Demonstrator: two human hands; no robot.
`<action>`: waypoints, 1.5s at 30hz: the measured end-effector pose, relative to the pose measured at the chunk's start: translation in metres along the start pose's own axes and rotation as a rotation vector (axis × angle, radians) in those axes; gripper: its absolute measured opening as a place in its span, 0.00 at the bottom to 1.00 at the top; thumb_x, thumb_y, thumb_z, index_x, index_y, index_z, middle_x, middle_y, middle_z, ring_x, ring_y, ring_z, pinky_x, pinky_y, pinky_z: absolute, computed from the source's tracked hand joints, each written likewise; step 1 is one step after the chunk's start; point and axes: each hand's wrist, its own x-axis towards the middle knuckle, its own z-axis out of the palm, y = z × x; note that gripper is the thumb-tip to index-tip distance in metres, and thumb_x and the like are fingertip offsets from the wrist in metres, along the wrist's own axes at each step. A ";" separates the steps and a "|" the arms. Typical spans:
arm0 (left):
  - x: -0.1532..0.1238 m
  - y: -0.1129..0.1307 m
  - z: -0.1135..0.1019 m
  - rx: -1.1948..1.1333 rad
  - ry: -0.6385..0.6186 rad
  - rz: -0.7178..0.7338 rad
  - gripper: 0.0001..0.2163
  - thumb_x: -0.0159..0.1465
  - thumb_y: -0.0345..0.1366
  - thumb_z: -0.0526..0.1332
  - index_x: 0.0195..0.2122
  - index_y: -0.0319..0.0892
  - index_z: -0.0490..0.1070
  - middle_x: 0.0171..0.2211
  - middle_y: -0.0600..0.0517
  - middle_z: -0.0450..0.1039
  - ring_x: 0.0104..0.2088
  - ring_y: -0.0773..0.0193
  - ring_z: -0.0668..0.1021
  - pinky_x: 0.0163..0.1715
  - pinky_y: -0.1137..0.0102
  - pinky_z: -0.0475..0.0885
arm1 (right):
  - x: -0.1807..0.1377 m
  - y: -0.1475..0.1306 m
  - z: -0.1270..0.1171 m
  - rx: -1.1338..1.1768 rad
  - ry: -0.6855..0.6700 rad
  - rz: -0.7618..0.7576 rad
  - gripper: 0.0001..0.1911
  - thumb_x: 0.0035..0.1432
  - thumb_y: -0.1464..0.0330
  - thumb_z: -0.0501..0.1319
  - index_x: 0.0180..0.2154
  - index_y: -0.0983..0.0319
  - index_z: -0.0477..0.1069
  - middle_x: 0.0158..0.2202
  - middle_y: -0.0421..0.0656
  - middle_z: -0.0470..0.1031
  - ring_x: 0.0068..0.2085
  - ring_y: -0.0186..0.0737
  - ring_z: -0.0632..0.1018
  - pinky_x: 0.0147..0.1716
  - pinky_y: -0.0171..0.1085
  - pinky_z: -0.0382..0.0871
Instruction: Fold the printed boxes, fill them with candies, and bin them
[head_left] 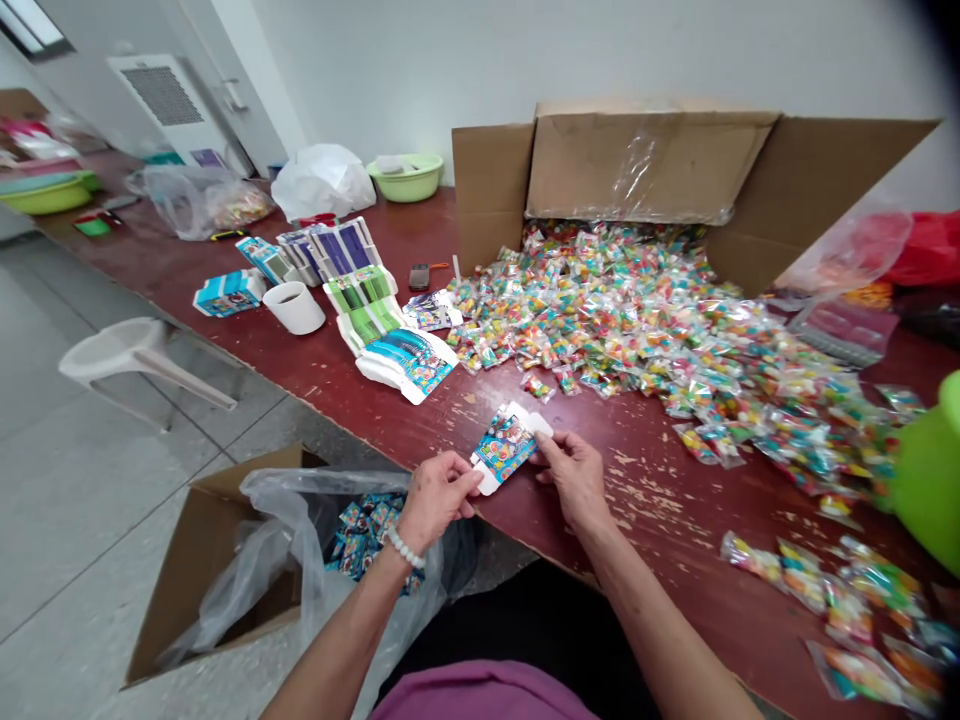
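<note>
Between my hands is a small blue printed carton with white flaps at its ends, held just over the table's front edge. My left hand, with a pale bead bracelet at the wrist, pinches its lower left end. At the upper right end, my right hand grips a white flap between thumb and fingers. Whether anything is inside the carton cannot be seen. Beyond my hands lies a row of flat blue, green and purple cartons. A large heap of clear candy packets spreads to the right.
A big open cardboard box backs the heap. Below the table at left, a plastic-lined box holds finished-looking blue cartons. A white cup, a white stool and a green basin stand around.
</note>
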 end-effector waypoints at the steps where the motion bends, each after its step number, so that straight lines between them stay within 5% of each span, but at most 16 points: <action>1: -0.001 0.001 -0.001 0.026 0.019 0.000 0.14 0.57 0.47 0.64 0.26 0.41 0.68 0.22 0.52 0.75 0.16 0.67 0.74 0.15 0.75 0.62 | 0.000 0.001 -0.001 0.002 0.008 -0.003 0.20 0.48 0.54 0.70 0.34 0.64 0.74 0.28 0.42 0.76 0.27 0.37 0.76 0.18 0.30 0.67; 7: -0.009 0.017 -0.017 0.167 0.181 0.205 0.14 0.56 0.49 0.67 0.30 0.42 0.73 0.26 0.53 0.75 0.28 0.64 0.74 0.29 0.72 0.66 | -0.011 -0.016 -0.011 0.014 -0.119 -0.064 0.19 0.50 0.53 0.69 0.33 0.62 0.74 0.30 0.40 0.77 0.29 0.36 0.75 0.28 0.32 0.70; 9: -0.012 0.027 -0.019 -0.026 -0.007 0.164 0.17 0.57 0.51 0.66 0.37 0.42 0.74 0.31 0.51 0.77 0.31 0.62 0.76 0.33 0.71 0.68 | -0.021 -0.027 -0.010 0.003 -0.256 -0.084 0.17 0.53 0.54 0.68 0.34 0.61 0.75 0.31 0.40 0.77 0.31 0.37 0.75 0.33 0.34 0.71; 11: -0.018 0.035 -0.016 -0.287 -0.378 0.044 0.21 0.56 0.52 0.67 0.42 0.41 0.75 0.35 0.47 0.78 0.34 0.59 0.78 0.37 0.68 0.70 | -0.031 -0.036 -0.007 0.022 -0.404 -0.063 0.16 0.56 0.55 0.66 0.35 0.61 0.74 0.31 0.40 0.77 0.32 0.37 0.76 0.35 0.35 0.72; 13: -0.024 0.038 -0.009 -0.478 -0.714 -0.073 0.24 0.50 0.52 0.71 0.42 0.40 0.75 0.35 0.45 0.79 0.34 0.55 0.80 0.38 0.65 0.71 | -0.042 -0.042 -0.002 0.087 -0.507 0.012 0.15 0.59 0.55 0.65 0.37 0.60 0.73 0.28 0.38 0.74 0.26 0.33 0.74 0.28 0.33 0.71; 15: -0.029 0.036 -0.001 -0.566 -0.855 -0.128 0.23 0.46 0.48 0.74 0.39 0.39 0.76 0.32 0.45 0.78 0.31 0.54 0.80 0.36 0.64 0.72 | -0.052 -0.044 0.003 0.160 -0.577 0.097 0.15 0.60 0.55 0.63 0.41 0.59 0.72 0.22 0.34 0.69 0.18 0.29 0.69 0.19 0.29 0.67; 22: -0.033 0.024 0.014 -0.472 -0.578 -0.012 0.11 0.49 0.36 0.72 0.31 0.37 0.76 0.25 0.49 0.77 0.25 0.62 0.77 0.29 0.70 0.71 | -0.068 -0.045 0.008 0.118 -0.649 0.109 0.25 0.53 0.58 0.69 0.51 0.57 0.69 0.35 0.40 0.76 0.18 0.29 0.72 0.12 0.28 0.67; 27: -0.032 0.032 0.024 -0.434 -0.441 -0.008 0.14 0.50 0.39 0.73 0.33 0.37 0.76 0.26 0.52 0.75 0.24 0.64 0.76 0.27 0.69 0.73 | -0.074 -0.040 0.013 -0.021 -0.505 0.062 0.17 0.57 0.55 0.65 0.41 0.61 0.77 0.24 0.38 0.73 0.15 0.29 0.66 0.11 0.29 0.63; 34: -0.031 0.024 0.023 -0.328 -0.257 0.041 0.14 0.57 0.42 0.69 0.38 0.37 0.75 0.33 0.50 0.76 0.34 0.64 0.77 0.35 0.71 0.72 | -0.061 -0.032 0.002 -0.189 -0.371 -0.193 0.18 0.62 0.57 0.60 0.49 0.59 0.76 0.39 0.43 0.81 0.40 0.46 0.79 0.41 0.41 0.75; 39: -0.043 0.029 0.026 -0.470 -0.071 0.098 0.27 0.57 0.38 0.70 0.55 0.45 0.59 0.32 0.54 0.76 0.29 0.64 0.78 0.30 0.71 0.74 | -0.061 -0.031 -0.002 -0.052 -0.360 -0.094 0.30 0.61 0.58 0.62 0.61 0.55 0.58 0.41 0.43 0.81 0.36 0.42 0.80 0.37 0.41 0.75; 45: -0.047 0.027 0.028 -0.506 -0.134 0.167 0.23 0.61 0.37 0.66 0.56 0.46 0.62 0.34 0.54 0.75 0.31 0.67 0.76 0.33 0.74 0.72 | -0.063 -0.026 0.004 0.131 -0.278 -0.090 0.17 0.53 0.59 0.69 0.42 0.59 0.72 0.38 0.42 0.81 0.37 0.40 0.79 0.40 0.37 0.72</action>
